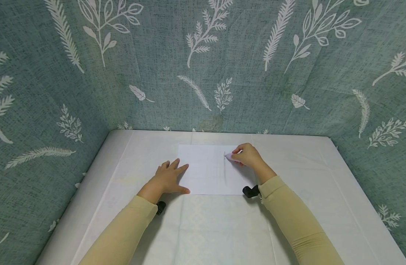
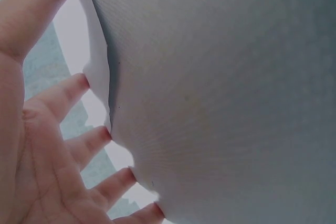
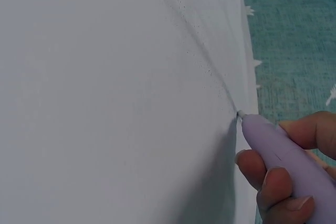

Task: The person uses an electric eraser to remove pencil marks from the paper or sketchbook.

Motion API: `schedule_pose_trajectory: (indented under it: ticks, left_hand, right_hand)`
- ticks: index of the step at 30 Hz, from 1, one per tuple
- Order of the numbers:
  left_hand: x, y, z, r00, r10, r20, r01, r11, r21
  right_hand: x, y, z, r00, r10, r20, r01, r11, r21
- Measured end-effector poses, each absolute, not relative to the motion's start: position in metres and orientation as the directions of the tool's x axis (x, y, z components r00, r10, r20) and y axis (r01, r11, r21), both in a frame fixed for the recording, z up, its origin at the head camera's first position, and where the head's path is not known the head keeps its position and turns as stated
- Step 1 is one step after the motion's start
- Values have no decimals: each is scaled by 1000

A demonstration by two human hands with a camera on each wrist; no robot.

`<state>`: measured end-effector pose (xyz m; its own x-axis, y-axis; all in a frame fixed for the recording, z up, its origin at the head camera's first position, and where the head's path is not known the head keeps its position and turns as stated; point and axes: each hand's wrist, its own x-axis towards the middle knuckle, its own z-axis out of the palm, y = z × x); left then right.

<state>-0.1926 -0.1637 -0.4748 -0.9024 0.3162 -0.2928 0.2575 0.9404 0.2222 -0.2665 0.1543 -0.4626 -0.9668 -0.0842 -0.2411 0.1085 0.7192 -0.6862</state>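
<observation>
A white sheet of paper (image 1: 201,169) lies flat on the white-covered table. Spread across its left edge, my left hand (image 1: 168,178) rests with fingers apart, the fingertips touching the paper and table in the left wrist view. My right hand (image 1: 251,157) pinches a thick lavender electric eraser (image 3: 286,156) between thumb and fingers. Its small pale tip (image 3: 241,114) touches the sheet at one end of a smudged grey line (image 3: 199,40), with dark crumbs scattered along it. From the head view, that line runs roughly vertically on the sheet's right half.
White cloth (image 1: 203,232) covers the table. Behind it and along both sides hangs a green leaf-patterned curtain (image 1: 203,92). A black wrist camera (image 1: 251,191) sits beneath the right wrist, another black camera (image 1: 161,208) beside the left.
</observation>
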Motion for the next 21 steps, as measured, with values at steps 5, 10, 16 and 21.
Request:
schedule_pose_trajectory:
  ticks: [5,10,16,21]
  left_hand:
    - [-193,-164,-474,-903,316,-291,257,941,222]
    - [-193,-164,-475,-905,313,-287,255,941,224]
    - [-192,-164,-474,-903,314,-294,256,941,220]
    - [-191,-164,-473,-903,314,-294,254,940,226]
  right_hand:
    - [-265,155,-462,-969,-77,-233,107,721,-685]
    - [-265,155,-462,-972,-69,-225,107,722,-683]
    - [-266,155,-463,-968,-90,-236,102,717,-690]
    - [-267,155,-463,-971,-73,-229,103,732,-674]
